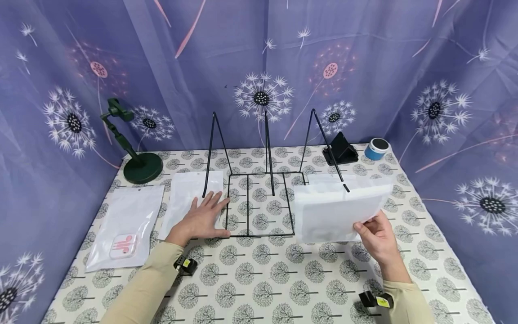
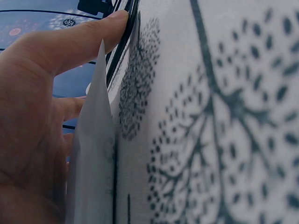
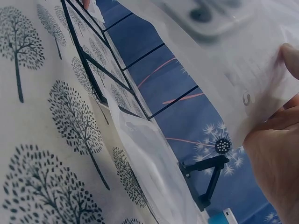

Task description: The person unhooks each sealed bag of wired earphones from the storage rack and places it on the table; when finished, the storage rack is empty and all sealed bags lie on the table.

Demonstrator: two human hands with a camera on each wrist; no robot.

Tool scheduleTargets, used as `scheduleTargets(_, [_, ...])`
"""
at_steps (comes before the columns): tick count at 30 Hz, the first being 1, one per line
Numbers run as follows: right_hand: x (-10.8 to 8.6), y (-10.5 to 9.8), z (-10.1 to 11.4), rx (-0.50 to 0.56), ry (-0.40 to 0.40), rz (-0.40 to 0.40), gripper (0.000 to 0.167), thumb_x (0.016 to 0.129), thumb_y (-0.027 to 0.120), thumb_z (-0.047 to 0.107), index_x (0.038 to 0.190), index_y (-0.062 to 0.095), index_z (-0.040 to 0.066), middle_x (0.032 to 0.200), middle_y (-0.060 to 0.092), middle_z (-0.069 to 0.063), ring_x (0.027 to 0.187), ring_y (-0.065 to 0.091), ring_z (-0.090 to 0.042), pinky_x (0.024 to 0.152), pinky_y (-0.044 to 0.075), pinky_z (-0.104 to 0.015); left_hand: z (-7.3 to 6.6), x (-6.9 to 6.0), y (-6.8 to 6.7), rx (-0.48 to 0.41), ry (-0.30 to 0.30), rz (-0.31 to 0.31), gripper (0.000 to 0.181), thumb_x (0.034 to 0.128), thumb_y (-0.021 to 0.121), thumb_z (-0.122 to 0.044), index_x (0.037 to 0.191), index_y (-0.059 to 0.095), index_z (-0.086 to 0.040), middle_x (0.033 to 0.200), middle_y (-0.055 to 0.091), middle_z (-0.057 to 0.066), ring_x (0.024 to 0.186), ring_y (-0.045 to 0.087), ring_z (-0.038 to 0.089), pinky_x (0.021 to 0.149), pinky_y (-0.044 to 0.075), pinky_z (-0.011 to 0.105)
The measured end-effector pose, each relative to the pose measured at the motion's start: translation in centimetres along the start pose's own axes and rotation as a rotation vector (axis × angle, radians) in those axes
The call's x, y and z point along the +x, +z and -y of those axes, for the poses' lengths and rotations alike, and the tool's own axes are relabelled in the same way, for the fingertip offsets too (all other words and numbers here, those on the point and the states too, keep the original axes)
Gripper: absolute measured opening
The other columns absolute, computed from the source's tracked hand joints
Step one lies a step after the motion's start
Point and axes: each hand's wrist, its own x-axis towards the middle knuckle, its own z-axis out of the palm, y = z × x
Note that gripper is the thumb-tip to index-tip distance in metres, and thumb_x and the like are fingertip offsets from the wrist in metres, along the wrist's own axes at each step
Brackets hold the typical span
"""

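Note:
A black wire rack (image 1: 247,207) with three slanted prongs stands on the table. My left hand (image 1: 204,216) lies with spread fingers over a flat white pouch (image 1: 178,202) and the rack's left base edge. Its thumb touches the black wire in the left wrist view. My right hand (image 1: 378,236) pinches the lower right edge of a translucent white zip pouch (image 1: 323,220). The right prong's tip meets this pouch near its top edge; whether it passes through a hole I cannot tell. A rounded pale item with a dark spot (image 3: 201,15) shows inside the pouch.
Another white pouch (image 3: 154,158) lies on the table under the held one. At far left lies a pouch (image 1: 133,202) containing a pink-marked case (image 1: 123,246). Behind stand a green stand (image 1: 143,167), a black folding holder (image 1: 341,150) and a blue round container (image 1: 376,149).

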Motion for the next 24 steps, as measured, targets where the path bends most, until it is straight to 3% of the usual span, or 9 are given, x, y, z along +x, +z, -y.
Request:
scheduleTargets(15, [-0.45,0.28,0.56,-0.009,-0.02,0.0,0.044,0.086,0.036,-0.03,0.129,0.036,-0.021,0.122,0.06,-0.024,0.116,0.062,-0.032,0.099,0.052,-0.037,-0.08,-0.03,-0.09,-0.002,-0.003,-0.003,0.109,0.0734,0.063,-0.076,0.157,0.018,-0.023,0.164,0.01,0.012,0.15,0.008,0.038,0.112,0.008,0.073])
scheduleTargets(24, [-0.62,0.44,0.68,0.05,-0.043,0.027,0.042,0.088,0.036,-0.028,0.129,0.036,-0.02,0.121,0.06,-0.025,0.116,0.061,-0.033,0.1,0.052,-0.037,-0.04,-0.08,-0.04,-0.007,0.0,-0.007,0.108,0.0736,0.063,-0.075,0.157,0.019,-0.022,0.164,0.011,0.012,0.15,0.008,0.038,0.112,0.008,0.073])
